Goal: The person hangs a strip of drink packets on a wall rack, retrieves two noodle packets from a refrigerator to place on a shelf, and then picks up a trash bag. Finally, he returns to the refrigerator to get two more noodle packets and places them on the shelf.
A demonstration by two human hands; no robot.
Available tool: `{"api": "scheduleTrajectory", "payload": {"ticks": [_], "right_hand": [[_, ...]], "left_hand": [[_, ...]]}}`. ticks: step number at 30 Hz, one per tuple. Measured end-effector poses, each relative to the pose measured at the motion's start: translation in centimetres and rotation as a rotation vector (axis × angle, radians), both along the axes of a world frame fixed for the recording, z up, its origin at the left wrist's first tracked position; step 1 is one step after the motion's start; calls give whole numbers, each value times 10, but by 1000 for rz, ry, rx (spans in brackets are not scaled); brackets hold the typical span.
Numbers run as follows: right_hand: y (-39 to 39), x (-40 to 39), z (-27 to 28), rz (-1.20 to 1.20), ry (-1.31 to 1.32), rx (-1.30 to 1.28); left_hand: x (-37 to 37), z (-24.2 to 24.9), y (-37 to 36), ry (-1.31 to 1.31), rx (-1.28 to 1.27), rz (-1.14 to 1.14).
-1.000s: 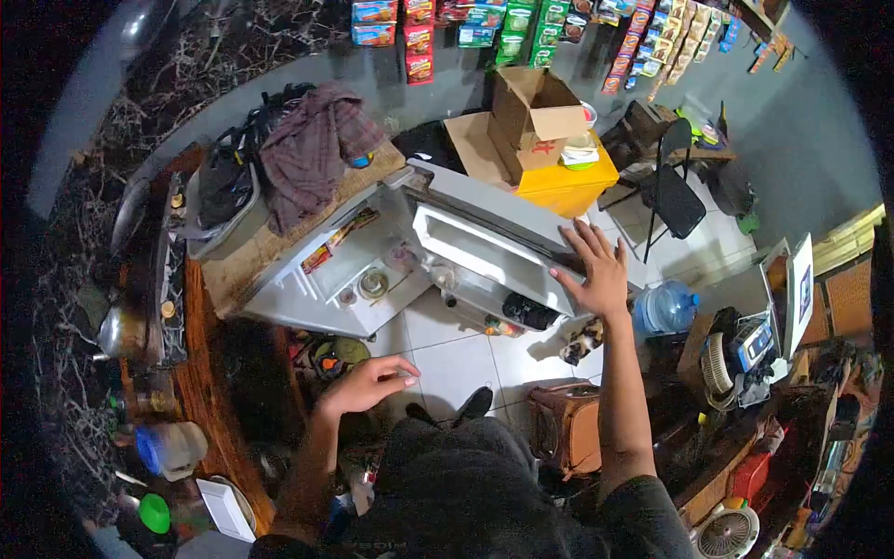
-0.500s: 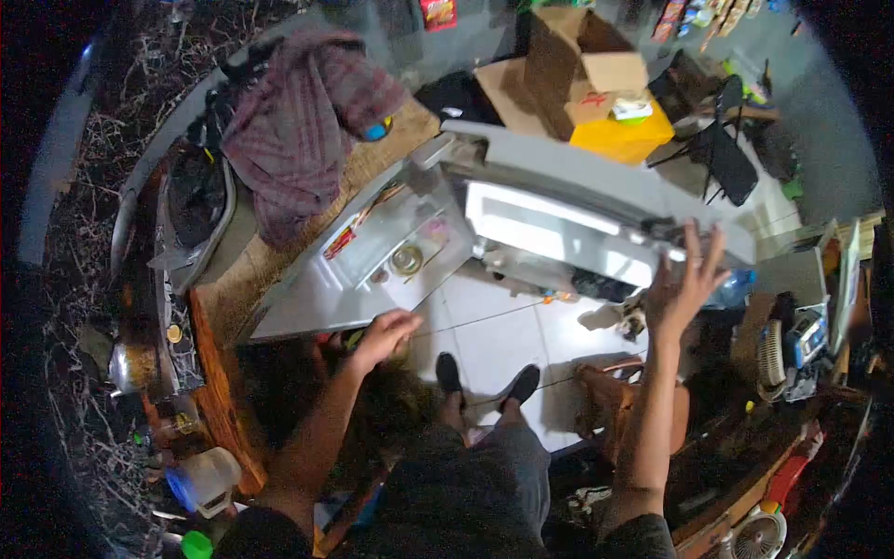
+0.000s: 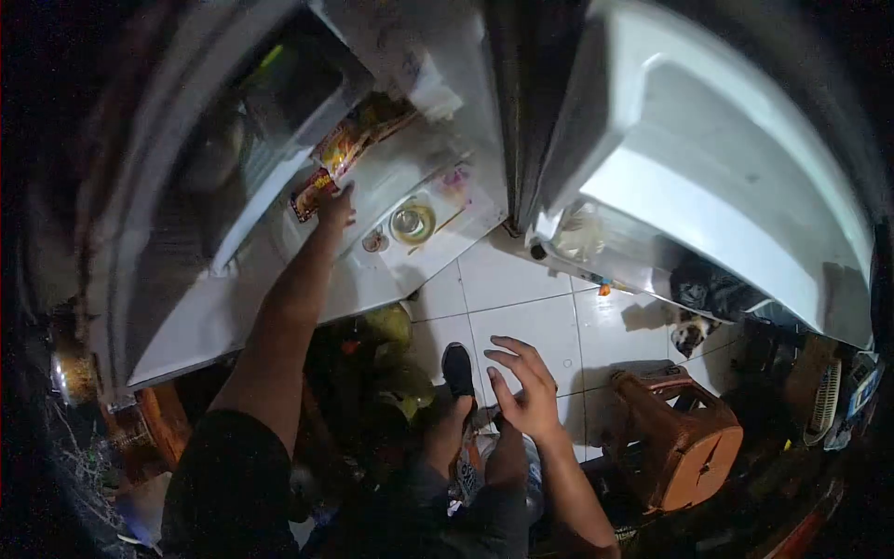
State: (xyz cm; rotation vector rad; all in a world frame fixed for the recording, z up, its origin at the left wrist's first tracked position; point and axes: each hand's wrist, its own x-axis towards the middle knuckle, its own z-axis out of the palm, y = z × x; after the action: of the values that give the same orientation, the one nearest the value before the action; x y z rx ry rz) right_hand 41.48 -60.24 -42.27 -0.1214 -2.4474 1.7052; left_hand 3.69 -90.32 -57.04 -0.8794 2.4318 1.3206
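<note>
Reaching into an open white fridge compartment (image 3: 368,284) seems to be the step in hand. On the far left, a small red-and-yellow shiny packet (image 3: 308,196) is lying inside, just beside a bigger crinkly orange-and-red plastic packet (image 3: 341,149). The left hand (image 3: 335,207) is hovering right at the small one's edge, with a couple of fingers sticking out. Honestly can't tell if they're touching or pinching it, the angle's hiding too much. Getting a proper grip is probably calling for a light thumb-and-finger pinch on the near end, without dragging the bigger packet along.

Moving right, a round clear glass bowl (image 3: 411,222) is sitting near that hand, so I'd be watching the wrist on the way out. The right hand (image 3: 531,396) is hanging over the white tile floor (image 3: 521,321), fingers spread and curving a bit, holding nothing. Past it, a brown plastic stool (image 3: 700,466) is standing on the floor, and the big white fridge door (image 3: 745,168) is hanging open above.
</note>
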Motion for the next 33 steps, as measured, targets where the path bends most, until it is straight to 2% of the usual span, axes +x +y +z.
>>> {"api": "scheduleTrajectory", "payload": {"ticks": [3,5,7,9,13,14,15,16,18,19,20,22,23,24,25,26,27,28,29,30,31,32,33], "right_hand": [[0,-7,-20,130,-37,15],[3,-14,-31,200,-57,35],[5,-21,-36,291,-72,129],[7,-30,-34,313,-102,135],[5,-46,-32,338,-140,118],[3,-49,-31,331,-147,107],[2,-54,-30,328,-148,60],[-1,-58,-29,333,-150,59],[-6,-69,-32,253,-291,-264],[-10,-71,-44,227,-358,-418],[-11,-74,-54,229,-363,-418],[-12,-90,-65,55,-517,-800],[-14,-100,-48,-30,-608,-842],[-12,-108,-46,-28,-609,-843],[-11,-112,-44,-77,-671,-982],[-10,-118,-45,-126,-729,-1120],[-4,-123,-48,-61,-742,-1241],[-1,-124,-51,-71,-747,-1239],[0,-125,-55,-29,-724,-1231],[1,-125,-58,16,-696,-1222],[0,-125,-60,-8,-691,-1090],[-1,-124,-60,-4,-694,-1094],[1,-123,-59,-32,-663,-987]], "left_hand": [[-6,26,6,0,77,-15],[-50,-13,-21,-23,87,-21],[-59,-26,-32,-48,94,-30],[-56,-12,-25,130,217,-95],[-56,-5,-23,103,242,-153],[-46,-6,-18,215,195,-174],[-34,-3,-9,331,145,-196],[-17,2,2,329,143,-191],[22,15,20,560,415,-44],[37,13,20,577,472,-130],[53,11,19,591,529,-217],[92,-5,8,437,730,-316],[113,8,14,432,728,-310],[130,30,31,325,884,-212],[143,49,42,210,1035,-110],[149,61,47,210,1035,-110],[154,68,52,89,1131,-232],[158,73,57,-37,1225,-353],[160,74,59,-29,1149,-483],[160,75,63,-31,1154,-484],[159,77,69,-43,1073,-383],[157,78,70,-52,985,-281],[138,61,68,33,888,-339]]}}
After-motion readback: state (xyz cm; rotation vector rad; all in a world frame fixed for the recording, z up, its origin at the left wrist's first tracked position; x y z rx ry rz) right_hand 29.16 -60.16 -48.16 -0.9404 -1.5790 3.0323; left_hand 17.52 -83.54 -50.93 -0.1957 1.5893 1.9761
